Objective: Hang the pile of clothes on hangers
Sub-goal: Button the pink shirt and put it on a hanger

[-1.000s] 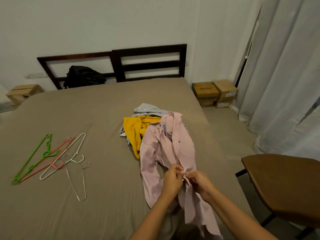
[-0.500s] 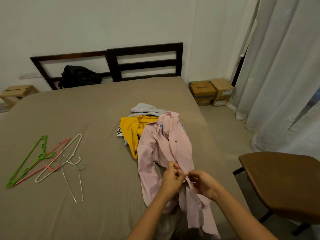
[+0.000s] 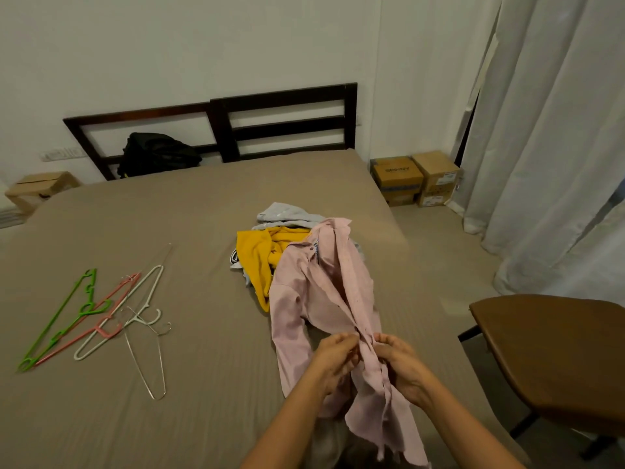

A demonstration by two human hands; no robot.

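Both hands meet on the pink shirt (image 3: 324, 292), low on the bed (image 3: 169, 214) towards six o'clock. The left hand (image 3: 338, 358) pinches one front edge by a button, and the right hand (image 3: 402, 367) grips the other. The shirt's collar lies over a yellow garment (image 3: 257, 255) at its eleven o'clock. The hangers (image 3: 101, 316) lie at nine o'clock, well apart.

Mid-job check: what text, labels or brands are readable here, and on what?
Nothing reads clearly.
Left box: dark one-word print, too blurred to read.
Right box: white stickers, too small to read.
Pink shirt: collar tag, too small to read.
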